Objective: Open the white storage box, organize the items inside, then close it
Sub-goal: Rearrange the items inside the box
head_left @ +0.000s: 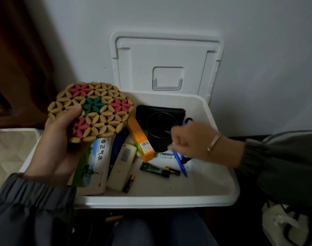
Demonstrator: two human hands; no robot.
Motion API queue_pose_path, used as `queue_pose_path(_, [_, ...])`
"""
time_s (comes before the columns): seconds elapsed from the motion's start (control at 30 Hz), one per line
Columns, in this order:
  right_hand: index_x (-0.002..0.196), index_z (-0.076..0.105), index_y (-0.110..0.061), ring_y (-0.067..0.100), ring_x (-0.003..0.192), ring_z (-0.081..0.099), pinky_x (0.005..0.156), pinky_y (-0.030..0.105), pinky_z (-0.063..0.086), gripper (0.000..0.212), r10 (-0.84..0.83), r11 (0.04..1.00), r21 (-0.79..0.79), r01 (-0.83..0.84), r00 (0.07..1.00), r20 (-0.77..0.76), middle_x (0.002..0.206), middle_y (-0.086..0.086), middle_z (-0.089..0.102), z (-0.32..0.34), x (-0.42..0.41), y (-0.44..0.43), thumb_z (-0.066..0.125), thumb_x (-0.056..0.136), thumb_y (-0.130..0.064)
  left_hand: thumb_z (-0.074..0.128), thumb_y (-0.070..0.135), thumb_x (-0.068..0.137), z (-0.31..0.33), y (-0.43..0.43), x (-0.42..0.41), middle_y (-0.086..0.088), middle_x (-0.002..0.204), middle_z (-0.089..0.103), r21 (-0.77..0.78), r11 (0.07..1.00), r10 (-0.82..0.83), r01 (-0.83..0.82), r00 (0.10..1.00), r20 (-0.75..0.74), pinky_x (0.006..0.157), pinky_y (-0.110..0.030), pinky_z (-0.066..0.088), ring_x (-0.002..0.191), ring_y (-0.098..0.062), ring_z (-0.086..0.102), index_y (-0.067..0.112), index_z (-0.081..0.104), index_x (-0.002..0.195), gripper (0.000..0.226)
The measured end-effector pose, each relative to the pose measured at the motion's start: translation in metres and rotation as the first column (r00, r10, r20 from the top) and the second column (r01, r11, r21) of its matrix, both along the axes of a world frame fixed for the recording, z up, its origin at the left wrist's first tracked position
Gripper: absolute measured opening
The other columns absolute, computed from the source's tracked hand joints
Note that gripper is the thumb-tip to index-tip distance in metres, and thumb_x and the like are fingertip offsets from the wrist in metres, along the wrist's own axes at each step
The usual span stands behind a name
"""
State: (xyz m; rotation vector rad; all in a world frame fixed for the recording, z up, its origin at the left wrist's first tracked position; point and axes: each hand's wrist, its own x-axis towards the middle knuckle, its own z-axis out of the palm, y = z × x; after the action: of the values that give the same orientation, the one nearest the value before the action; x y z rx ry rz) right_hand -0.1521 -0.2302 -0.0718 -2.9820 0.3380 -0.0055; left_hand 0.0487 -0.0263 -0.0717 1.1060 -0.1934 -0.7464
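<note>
Left hand grips flower-patterned trivet; right hand pinches blue pen; medicine box reads 香正气水

Left hand gripping woven coaster, right hand pinching blue pen

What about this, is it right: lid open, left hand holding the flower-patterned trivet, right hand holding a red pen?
One slip: the head view shows the pen in the right hand is blue, not red. The lid is open, and the left hand holds the flower-patterned trivet.
</note>
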Motion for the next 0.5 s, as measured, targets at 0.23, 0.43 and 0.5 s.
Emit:
queue_pose_path(0.23, [0.103, 0.059, -0.003, 0.023, 0.073, 0.054, 0.061, 0.028, 0.041, 0.047, 0.044, 0.995, -0.056, -0.087, 0.842, -0.537, 0.091, 0.012, 0.061, -0.058, 0.020, 0.022, 0.049, 0.091, -0.048, 0.055, 0.025, 0.092, 0.005, 0.000, -0.004, -0.002, 0.110, 0.073, -0.017, 1.000, 0.005, -0.006, 1.000, -0.024, 0.067, -0.027, 0.059, 0.096, -0.017, 0.072, 0.019, 0.053, 0.130, 0.039])
queue_pose_path(0.43, [0.112, 0.058, 0.005, 0.031, 0.094, 0.061, 0.070, 0.032, 0.045, 0.030, -0.039, 0.997, -0.072, -0.014, 0.731, -0.682, 0.106, 0.018, 0.063, -0.096, 0.028, 0.019, 0.054, 0.091, -0.016, 0.055, 0.022, 0.093, 0.007, -0.001, -0.007, -0.005, 0.114, 0.071, -0.039, 0.999, -0.011, 0.009, 0.998, -0.062, 0.069, -0.029, 0.059, 0.099, -0.020, 0.071, 0.018, 0.051, 0.134, 0.042])
queue_pose_path(0.5, [0.119, 0.052, 0.006, 0.031, 0.101, 0.060, 0.074, 0.031, 0.045, 0.036, -0.067, 0.998, -0.060, 0.037, 0.741, -0.668, 0.116, 0.019, 0.059, -0.108, 0.023, 0.019, 0.057, 0.089, -0.014, 0.055, 0.022, 0.093, 0.007, -0.001, -0.007, -0.006, 0.114, 0.071, -0.048, 0.999, -0.020, 0.017, 0.998, -0.062, 0.069, -0.028, 0.059, 0.100, -0.020, 0.071, 0.017, 0.051, 0.134, 0.041])
